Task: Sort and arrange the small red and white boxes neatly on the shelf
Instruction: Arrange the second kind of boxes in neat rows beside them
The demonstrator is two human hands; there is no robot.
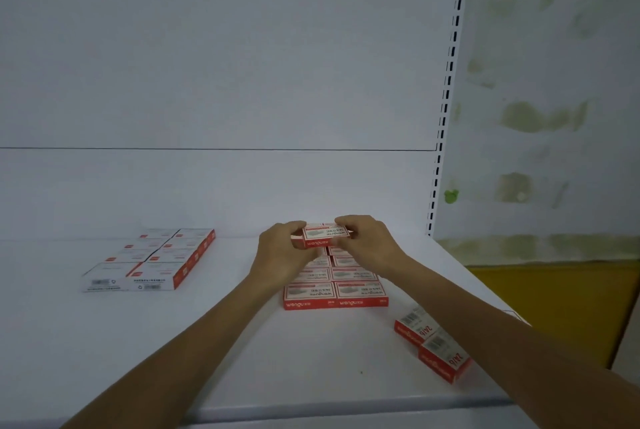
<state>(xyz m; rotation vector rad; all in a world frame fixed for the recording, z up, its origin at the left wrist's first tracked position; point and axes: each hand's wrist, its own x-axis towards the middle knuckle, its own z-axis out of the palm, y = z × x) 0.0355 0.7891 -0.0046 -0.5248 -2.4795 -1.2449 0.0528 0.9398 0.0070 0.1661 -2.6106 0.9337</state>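
Note:
Both hands hold one small red and white box (325,236) just above the far end of a two-column block of like boxes (335,291) on the white shelf (242,342). My left hand (282,252) grips the box's left end. My right hand (363,239) pinches its right end from above. Two loose boxes (432,344) lie askew at the right, partly under my right forearm. A second neat block of mostly white boxes (154,258) lies at the left.
The shelf's white back panel (225,64) rises behind the boxes. A slotted upright (446,92) marks the shelf's right end, with a stained wall beyond it. The shelf's front edge (346,409) runs along the bottom of the view.

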